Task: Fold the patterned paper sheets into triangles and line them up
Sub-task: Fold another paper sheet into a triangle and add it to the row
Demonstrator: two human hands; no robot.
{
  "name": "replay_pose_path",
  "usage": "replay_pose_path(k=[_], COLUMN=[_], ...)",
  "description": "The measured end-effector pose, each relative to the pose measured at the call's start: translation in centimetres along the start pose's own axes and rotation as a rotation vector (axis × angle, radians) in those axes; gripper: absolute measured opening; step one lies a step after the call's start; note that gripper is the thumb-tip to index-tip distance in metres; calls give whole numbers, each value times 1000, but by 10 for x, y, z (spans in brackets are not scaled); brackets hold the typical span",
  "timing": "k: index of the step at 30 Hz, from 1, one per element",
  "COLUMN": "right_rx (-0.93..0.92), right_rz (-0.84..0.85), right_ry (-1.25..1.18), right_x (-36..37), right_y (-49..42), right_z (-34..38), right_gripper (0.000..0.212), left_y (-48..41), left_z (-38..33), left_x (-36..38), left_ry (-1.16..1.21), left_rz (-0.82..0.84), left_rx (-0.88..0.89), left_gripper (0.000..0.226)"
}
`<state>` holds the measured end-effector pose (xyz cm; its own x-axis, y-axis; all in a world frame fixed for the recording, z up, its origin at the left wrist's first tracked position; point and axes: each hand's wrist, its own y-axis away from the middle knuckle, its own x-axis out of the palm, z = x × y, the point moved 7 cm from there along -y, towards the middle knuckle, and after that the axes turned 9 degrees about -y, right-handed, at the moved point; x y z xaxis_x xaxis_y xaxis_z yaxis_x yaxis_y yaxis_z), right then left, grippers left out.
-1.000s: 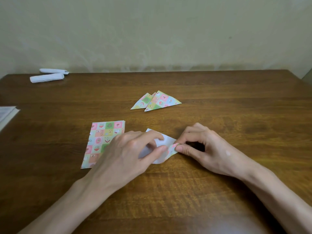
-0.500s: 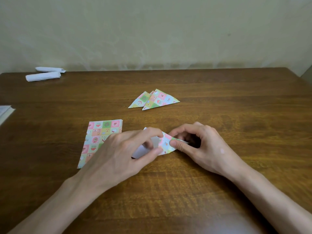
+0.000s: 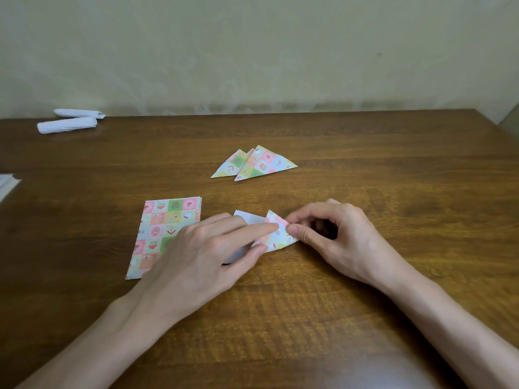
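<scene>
Patterned paper sheets (image 3: pixel 165 220): unfolded stack lies flat on the table (image 3: pixel 393 178), at least two finished triangles (image 3: pixel 261 164) overlap farther back, so most folding and the lining-up look left to do. One sheet in work (image 3: pixel 276 237) sits between the hands, white underside showing, checked flap turned over. Left hand (image 3: pixel 202 256) presses it with straight fingers (image 3: pixel 252 228); right hand (image 3: pixel 337 240) pinches the flap's corner.

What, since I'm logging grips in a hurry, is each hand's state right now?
Left hand: open, straight fingers pressing the sheet down.
Right hand: closed, pinching the sheet's folded corner.
</scene>
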<state>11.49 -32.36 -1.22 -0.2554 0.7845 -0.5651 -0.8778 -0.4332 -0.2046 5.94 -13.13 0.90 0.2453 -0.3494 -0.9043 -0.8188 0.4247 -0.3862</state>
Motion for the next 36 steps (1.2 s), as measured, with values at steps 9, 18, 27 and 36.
replay_pose_path(k=[9, 18, 27, 36], right_rx=[-32, -8, -13, -23], right_rz=[-38, -59, -82, -48], right_ry=[106, 111, 122, 113], right_x=[5, 6, 5, 5], right_y=[-3, -6, -4, -4], right_z=[1, -1, 1, 2], right_gripper=[14, 11, 8, 12], left_y=[0, 0, 0, 5], left_z=[-5, -6, -7, -10], left_x=[-1, 2, 3, 6], left_ry=[-68, -104, -156, -229], left_rz=[15, 37, 99, 136], left_rx=[20, 36, 65, 214], left_gripper=[26, 27, 30, 33])
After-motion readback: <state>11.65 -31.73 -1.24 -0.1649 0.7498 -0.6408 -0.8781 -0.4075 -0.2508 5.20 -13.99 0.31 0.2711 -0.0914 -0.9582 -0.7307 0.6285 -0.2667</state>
